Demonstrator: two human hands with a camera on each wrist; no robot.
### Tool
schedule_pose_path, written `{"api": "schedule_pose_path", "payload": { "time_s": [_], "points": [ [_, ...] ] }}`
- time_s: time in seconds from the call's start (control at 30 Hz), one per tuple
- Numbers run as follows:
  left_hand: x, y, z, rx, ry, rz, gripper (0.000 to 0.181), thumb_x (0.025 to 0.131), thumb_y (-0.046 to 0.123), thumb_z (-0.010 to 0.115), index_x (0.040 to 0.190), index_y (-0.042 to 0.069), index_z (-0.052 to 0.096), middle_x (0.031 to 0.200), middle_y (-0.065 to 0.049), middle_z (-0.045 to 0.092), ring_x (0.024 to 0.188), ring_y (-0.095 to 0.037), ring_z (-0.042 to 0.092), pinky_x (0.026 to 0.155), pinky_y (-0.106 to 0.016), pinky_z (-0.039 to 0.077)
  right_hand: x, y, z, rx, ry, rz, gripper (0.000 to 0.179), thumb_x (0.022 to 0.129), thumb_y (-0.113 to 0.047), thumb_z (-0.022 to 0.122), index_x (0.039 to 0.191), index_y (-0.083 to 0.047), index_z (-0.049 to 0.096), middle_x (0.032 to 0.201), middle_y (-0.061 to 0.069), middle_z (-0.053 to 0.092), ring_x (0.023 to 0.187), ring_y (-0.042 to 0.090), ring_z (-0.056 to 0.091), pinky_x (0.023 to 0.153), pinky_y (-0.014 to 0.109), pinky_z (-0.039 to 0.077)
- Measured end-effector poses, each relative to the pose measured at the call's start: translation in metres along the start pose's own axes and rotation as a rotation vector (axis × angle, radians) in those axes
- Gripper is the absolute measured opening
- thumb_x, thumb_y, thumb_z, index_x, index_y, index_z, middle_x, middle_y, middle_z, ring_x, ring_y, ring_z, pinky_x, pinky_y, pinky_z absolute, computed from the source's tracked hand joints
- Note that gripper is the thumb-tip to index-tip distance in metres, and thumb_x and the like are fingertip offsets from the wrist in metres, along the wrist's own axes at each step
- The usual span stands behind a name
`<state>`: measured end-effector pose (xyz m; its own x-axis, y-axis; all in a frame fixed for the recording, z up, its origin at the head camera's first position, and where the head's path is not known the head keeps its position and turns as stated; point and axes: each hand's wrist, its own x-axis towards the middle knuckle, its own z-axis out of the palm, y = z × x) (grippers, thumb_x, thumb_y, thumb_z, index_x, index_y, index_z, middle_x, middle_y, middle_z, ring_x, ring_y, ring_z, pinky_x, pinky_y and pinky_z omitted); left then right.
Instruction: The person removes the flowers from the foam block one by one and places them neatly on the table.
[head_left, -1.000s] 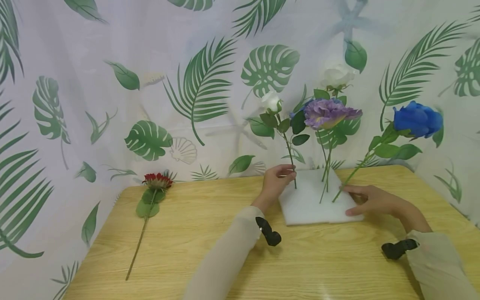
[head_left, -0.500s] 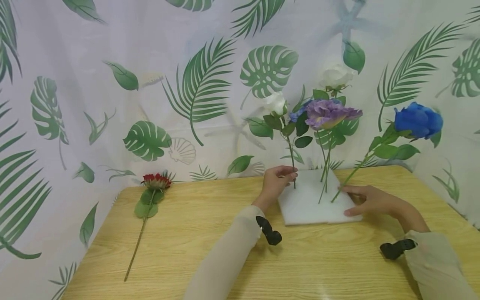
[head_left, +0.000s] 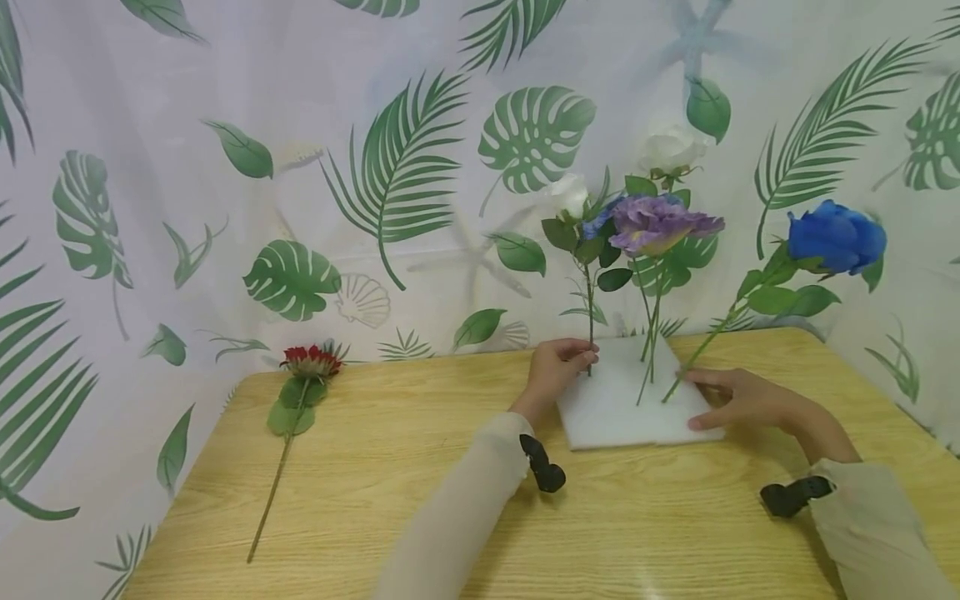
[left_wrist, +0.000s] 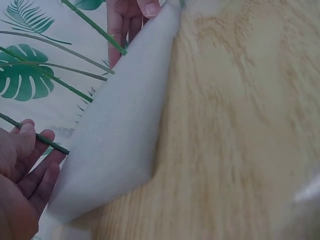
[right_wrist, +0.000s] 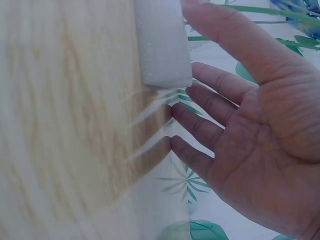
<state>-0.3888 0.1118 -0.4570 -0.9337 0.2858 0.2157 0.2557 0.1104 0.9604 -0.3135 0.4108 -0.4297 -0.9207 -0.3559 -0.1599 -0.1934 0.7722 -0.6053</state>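
Observation:
My left hand (head_left: 553,375) pinches the lower stem of a white rose (head_left: 567,196) between thumb and fingers. The stem stands nearly upright, its foot at the surface of a white foam block (head_left: 607,421). In the left wrist view, the stem end (left_wrist: 60,148) meets the foam face beside the fingertips. My right hand (head_left: 757,407) rests at the block's right side, thumb on the foam and fingers extended along its edge. Just past those fingers, a blue rose (head_left: 836,237) leans right from the block. A purple flower (head_left: 656,223) and a larger white rose (head_left: 671,150) stand between.
On the left of the wooden table (head_left: 420,467) lies a red flower (head_left: 311,364) with a long stem. Behind the table hangs a leaf-patterned curtain (head_left: 420,317). Part of another blue flower (head_left: 597,221) shows behind the purple one.
The white rose in my left hand has swung from a leftward lean to nearly upright, its head moving right. My right hand has stayed at the foam block.

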Motion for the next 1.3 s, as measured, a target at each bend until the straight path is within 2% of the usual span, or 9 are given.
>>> {"api": "schedule_pose_path", "payload": {
  "time_s": [0.13,0.43,0.7,0.83,1.1,1.3],
  "points": [
    [0.000,0.000,0.003,-0.001,0.000,0.014,0.016,0.097,0.006,0.068,0.108,-0.003,0.077,0.106,-0.015,0.078,0.085,-0.006,0.070,0.072,-0.013,0.054,0.000,0.002,-0.001,-0.002,0.000,0.004,0.087,0.087,-0.034,0.081,0.155,-0.001,0.038,0.159,0.036,0.028,0.142,0.062,0.027,0.108,0.074,0.034],
    [-0.003,-0.002,0.006,0.007,0.027,-0.046,0.014,0.095,0.007,0.071,0.103,-0.002,0.078,0.104,-0.012,0.079,0.091,-0.007,0.072,0.076,-0.013,0.053,-0.003,-0.001,0.000,0.005,0.002,0.015,0.087,0.086,-0.034,0.082,0.155,-0.002,0.039,0.158,0.036,0.028,0.141,0.063,0.028,0.108,0.075,0.033],
    [-0.003,-0.002,0.002,0.018,-0.022,-0.045,0.014,0.096,0.007,0.070,0.102,-0.002,0.079,0.105,-0.011,0.079,0.091,-0.002,0.067,0.078,-0.012,0.050,-0.001,0.000,0.001,0.001,0.001,0.020,0.089,0.086,-0.035,0.082,0.155,0.000,0.039,0.158,0.038,0.028,0.141,0.064,0.028,0.108,0.076,0.032],
    [-0.003,0.002,0.001,0.029,-0.021,-0.061,0.013,0.096,0.008,0.070,0.102,0.000,0.079,0.105,-0.009,0.079,0.090,0.000,0.064,0.077,-0.012,0.048,-0.001,-0.001,0.001,0.004,0.005,0.014,0.088,0.086,-0.035,0.082,0.155,0.000,0.039,0.158,0.038,0.028,0.141,0.064,0.028,0.108,0.075,0.033],
    [-0.005,0.008,0.001,-0.042,-0.014,-0.093,0.017,0.097,0.006,0.068,0.107,-0.004,0.077,0.108,-0.014,0.078,0.089,-0.003,0.067,0.077,-0.013,0.052,0.000,-0.002,0.001,-0.011,0.007,0.002,0.088,0.086,-0.036,0.082,0.154,0.000,0.039,0.158,0.038,0.028,0.140,0.064,0.030,0.108,0.074,0.035],
    [-0.004,0.008,0.001,-0.100,-0.015,-0.126,0.017,0.096,0.003,0.067,0.108,-0.007,0.076,0.110,-0.016,0.077,0.090,-0.005,0.069,0.082,-0.018,0.057,0.001,0.001,0.000,-0.016,0.010,-0.002,0.088,0.086,-0.035,0.082,0.154,0.001,0.040,0.157,0.038,0.030,0.139,0.064,0.033,0.107,0.074,0.036]
  ]
}}
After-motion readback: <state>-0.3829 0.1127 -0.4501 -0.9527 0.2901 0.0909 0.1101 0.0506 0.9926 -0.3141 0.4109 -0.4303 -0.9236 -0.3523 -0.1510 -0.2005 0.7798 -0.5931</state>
